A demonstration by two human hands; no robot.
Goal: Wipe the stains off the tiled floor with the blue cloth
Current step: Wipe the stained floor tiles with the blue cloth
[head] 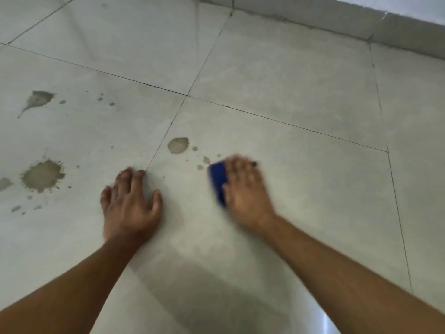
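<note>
I'm pressing my right hand [245, 186] flat on the blue cloth [218, 182], fingers laid out straight over it; hand is blurred. The cloth is lying on the tiled floor [289, 112], sticking out past the hand's left edge, just beside small stain spots [206, 160]. My left hand [131, 203] is resting spread on the floor, holding nothing, fingertips at a grout line [166, 133]. A round stain [178, 144] is sitting beyond the cloth. Bigger splattered stains [43, 175] are lying far left. A wall base [337, 22] is running along the top right.
</note>
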